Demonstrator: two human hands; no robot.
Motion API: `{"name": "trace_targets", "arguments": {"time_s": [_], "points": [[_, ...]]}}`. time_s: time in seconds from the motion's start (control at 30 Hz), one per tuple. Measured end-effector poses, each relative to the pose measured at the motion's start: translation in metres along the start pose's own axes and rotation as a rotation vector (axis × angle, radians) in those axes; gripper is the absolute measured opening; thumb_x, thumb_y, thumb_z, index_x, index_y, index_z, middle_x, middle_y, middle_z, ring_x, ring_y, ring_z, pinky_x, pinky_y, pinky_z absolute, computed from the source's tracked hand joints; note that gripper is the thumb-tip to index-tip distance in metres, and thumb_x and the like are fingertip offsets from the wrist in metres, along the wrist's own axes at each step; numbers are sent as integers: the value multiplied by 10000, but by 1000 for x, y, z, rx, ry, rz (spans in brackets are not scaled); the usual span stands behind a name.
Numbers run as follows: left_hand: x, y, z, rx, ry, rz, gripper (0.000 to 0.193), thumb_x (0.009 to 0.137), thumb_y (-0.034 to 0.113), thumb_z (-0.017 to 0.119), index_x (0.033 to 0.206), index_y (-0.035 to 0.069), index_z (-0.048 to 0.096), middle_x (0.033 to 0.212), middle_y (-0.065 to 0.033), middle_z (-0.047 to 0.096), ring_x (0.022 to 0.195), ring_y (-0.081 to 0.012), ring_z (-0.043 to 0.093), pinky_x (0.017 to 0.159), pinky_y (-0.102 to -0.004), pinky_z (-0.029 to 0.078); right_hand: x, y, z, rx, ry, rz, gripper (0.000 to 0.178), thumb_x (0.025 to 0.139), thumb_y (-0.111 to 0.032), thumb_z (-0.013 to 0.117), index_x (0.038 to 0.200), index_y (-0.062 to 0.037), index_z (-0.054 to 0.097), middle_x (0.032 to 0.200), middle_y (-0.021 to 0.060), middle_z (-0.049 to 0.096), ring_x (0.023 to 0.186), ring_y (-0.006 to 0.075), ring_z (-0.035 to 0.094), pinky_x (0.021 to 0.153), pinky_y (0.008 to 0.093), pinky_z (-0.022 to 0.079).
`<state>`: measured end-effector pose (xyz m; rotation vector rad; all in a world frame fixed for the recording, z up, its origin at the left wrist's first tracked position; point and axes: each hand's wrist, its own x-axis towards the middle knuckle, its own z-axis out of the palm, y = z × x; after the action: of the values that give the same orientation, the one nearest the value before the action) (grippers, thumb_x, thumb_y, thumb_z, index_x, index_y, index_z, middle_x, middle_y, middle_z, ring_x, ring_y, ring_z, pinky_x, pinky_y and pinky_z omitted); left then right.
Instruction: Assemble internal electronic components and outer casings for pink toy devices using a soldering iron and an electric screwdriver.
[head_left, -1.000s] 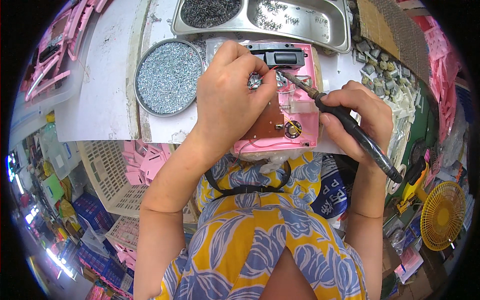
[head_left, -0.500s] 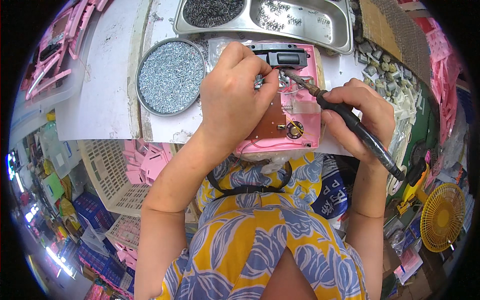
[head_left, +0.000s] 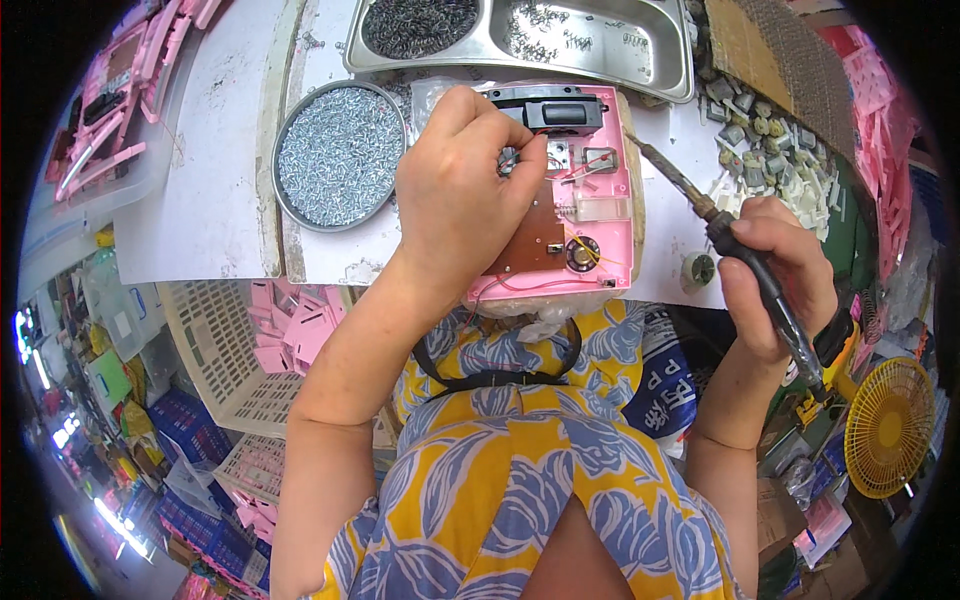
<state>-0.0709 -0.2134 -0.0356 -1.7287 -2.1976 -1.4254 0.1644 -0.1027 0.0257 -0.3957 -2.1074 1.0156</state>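
A pink plastic housing lies on the table in front of me, fitted with a brown circuit board, a black part along its far edge, a small grey motor, a round black piece and thin red, white and yellow wires. My left hand is over the housing's left side, thumb and forefinger pinched at a thin wire near the black part; the fingertips partly cover it. My right hand grips the dark handle of a soldering iron. Its tip points up and left, just off the housing's right edge.
A round tray of silver screws stands left of the housing. Beyond is a metal tray with small dark springs. Small motors and white parts pile up at right, near a solder reel. A yellow fan stands lower right.
My right hand has drawn the soldering iron away to the right, off the wires in the housing. The left hand stays pinched in nearly the same place.
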Motion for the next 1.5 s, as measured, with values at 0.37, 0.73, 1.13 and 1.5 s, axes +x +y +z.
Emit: {"name": "trace_targets", "arguments": {"time_s": [0.37, 0.73, 1.13, 1.5], "points": [[3, 3, -1, 17, -25, -3, 113, 756, 61, 806, 777, 22, 702, 769, -56, 570, 633, -163, 567, 557, -291, 455, -10, 8, -11, -12, 37, 13, 301, 763, 13, 766, 1036, 71, 651, 846, 153, 677, 709, 193, 615, 637, 276, 461], [3, 4, -7, 32, -79, -63, 73, 748, 51, 760, 773, 33, 693, 826, -79, 588, 656, -223, 607, 577, -335, 507, -9, 10, -9, -4, 19, 23, 293, 764, 18, 771, 1028, 68, 654, 860, 151, 687, 722, 188, 619, 644, 269, 465], [-7, 46, -19, -14, -671, 297, 120, 782, 98, 706, 817, 70, 595, 874, -74, 554, 745, -267, 638, 647, -378, 565, -15, 7, -18, -60, 52, 59, 298, 760, 12, 773, 1031, 71, 663, 832, 130, 677, 711, 178, 609, 649, 271, 458], [-1, 31, -20, -527, -769, -434, 104, 887, -15, 706, 991, -25, 693, 875, -49, 703, 739, -77, 653, 661, -238, 528, -46, 1, -19, 79, 165, 172, 284, 776, -11, 750, 1035, 63, 660, 820, 134, 659, 708, 180, 594, 651, 281, 449]]}}
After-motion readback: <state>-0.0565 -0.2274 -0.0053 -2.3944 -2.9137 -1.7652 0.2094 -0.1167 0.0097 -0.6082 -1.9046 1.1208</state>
